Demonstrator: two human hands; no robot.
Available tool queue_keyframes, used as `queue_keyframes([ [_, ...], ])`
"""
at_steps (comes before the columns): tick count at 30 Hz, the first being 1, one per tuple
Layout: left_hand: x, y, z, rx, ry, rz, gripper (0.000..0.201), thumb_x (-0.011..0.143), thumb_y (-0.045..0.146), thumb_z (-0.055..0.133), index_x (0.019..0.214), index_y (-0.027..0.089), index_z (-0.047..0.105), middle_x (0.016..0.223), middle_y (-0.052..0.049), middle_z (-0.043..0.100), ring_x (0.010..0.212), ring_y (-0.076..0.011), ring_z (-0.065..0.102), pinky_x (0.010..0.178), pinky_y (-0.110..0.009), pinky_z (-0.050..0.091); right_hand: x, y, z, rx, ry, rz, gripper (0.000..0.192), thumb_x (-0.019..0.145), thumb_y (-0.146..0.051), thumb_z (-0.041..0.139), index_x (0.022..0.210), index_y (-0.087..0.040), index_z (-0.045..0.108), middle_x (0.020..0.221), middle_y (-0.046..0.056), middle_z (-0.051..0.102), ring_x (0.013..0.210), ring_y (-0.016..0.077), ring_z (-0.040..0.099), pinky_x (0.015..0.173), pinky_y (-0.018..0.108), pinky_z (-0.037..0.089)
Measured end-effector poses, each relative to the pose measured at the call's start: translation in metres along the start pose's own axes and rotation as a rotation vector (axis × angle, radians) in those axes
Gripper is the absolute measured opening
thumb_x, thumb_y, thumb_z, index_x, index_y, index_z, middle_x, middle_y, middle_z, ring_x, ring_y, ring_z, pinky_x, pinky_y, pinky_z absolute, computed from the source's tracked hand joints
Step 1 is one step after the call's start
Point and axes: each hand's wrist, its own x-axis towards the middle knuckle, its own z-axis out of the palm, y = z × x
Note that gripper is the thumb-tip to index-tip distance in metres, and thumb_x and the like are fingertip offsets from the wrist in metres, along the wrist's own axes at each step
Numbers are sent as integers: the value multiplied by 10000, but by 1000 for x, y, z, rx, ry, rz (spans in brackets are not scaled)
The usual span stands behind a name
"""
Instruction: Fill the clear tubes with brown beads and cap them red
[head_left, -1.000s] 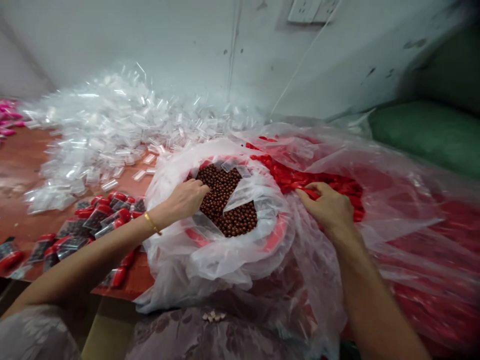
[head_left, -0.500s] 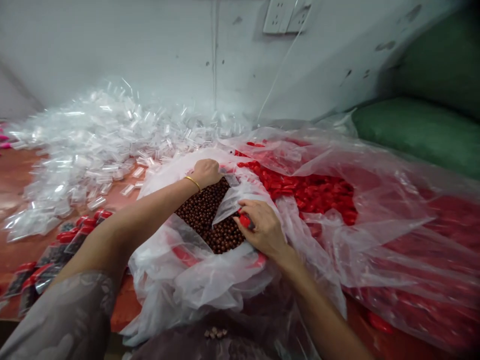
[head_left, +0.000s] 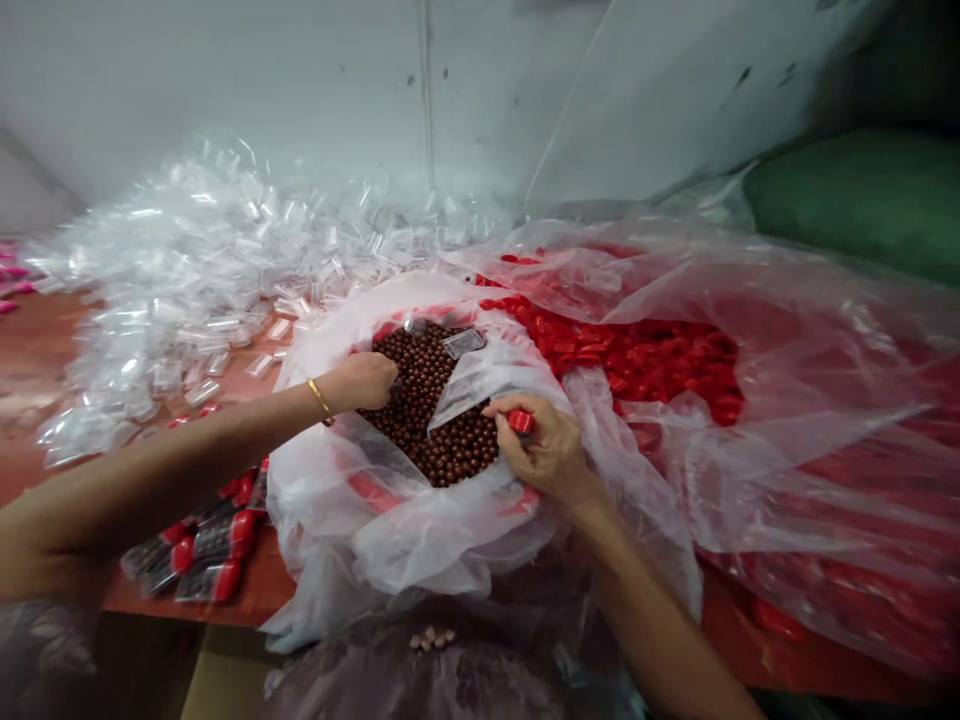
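Observation:
Brown round beads (head_left: 420, 375) fill a container lined with a white plastic bag (head_left: 420, 555), directly in front of me. My left hand (head_left: 371, 380), closed, is at the left side of the beads; its fingertips are hidden, so what it may hold does not show. At the right edge, my right hand (head_left: 551, 450) grips a red cap (head_left: 520, 422) between thumb and fingers. A fold of clear plastic juts over the beads beside it. One clear plastic box (head_left: 463, 343) lies on the beads at the far side.
Many clear plastic boxes (head_left: 225, 240) are heaped along the wall at the left. Filled boxes with red caps (head_left: 217, 550) lie on the red table (head_left: 262, 595) near my left forearm. Red caps (head_left: 652, 360) spill from a large clear bag (head_left: 840, 470) at the right.
My left hand has moved from the far edge of the beads toward me and left, uncovering the clear box there. The right hand stays near the right edge, still with the red cap.

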Motion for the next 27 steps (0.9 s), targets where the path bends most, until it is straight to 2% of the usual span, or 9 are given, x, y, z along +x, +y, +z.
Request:
queue_keyframes([
  [5,24,14,22,-202,29,-98,131,686,85,566,770,115,662,868,-127,701,903,-255,666,784,-300,503,1,3,2,-160,-6,-84,129,869,-180,532,992,-198,564,727,25,691,568,146,628,556,256,492],
  [9,35,16,34,-419,86,-117,182,763,138,542,923,118,626,852,-71,690,807,-184,655,701,-258,509,3,2,0,-167,17,-23,121,893,-215,520,1001,-189,568,751,37,692,586,148,630,560,257,483],
  [11,32,13,35,-723,131,-74,222,798,173,543,1010,121,584,872,-42,683,771,-141,642,676,-236,508,2,1,-2,-134,12,36,137,885,-238,530,1005,-186,574,725,20,674,565,142,607,543,255,463],
  [14,21,8,32,-1368,221,28,284,736,174,664,995,119,562,919,-28,673,805,-104,628,749,-227,498,0,1,-4,-29,-40,173,209,916,-282,448,1038,-185,588,742,18,664,598,147,600,557,264,450],
  [15,16,7,30,-1527,236,52,329,693,158,714,986,119,567,924,-28,672,819,-101,626,769,-227,491,-1,2,-5,6,-54,214,238,933,-285,405,1039,-185,594,765,25,669,624,150,606,571,267,451],
  [17,6,8,27,-1692,229,63,446,630,143,782,1022,132,569,905,-18,674,820,-101,630,772,-230,483,-2,3,-4,34,-57,256,270,953,-287,363,1024,-183,602,810,40,678,669,154,616,594,269,453],
  [20,-9,13,27,-1826,204,44,564,602,170,827,1096,158,555,868,-6,676,784,-107,639,748,-248,492,-2,5,-1,-24,-38,252,242,940,-327,413,1003,-184,598,777,37,664,652,160,610,590,271,450],
  [23,-20,18,33,-1853,216,48,511,569,204,857,1003,140,594,836,0,671,744,-93,624,737,-242,490,-2,7,0,-60,-51,250,250,930,-359,435,1028,-185,586,729,25,647,596,160,594,573,275,446],
  [27,-32,23,48,-1854,221,63,487,566,263,866,961,138,612,814,5,658,733,-102,612,731,-261,491,2,5,3,-41,-46,305,304,925,-376,438,1104,-180,586,848,57,682,695,173,619,654,298,475],
])
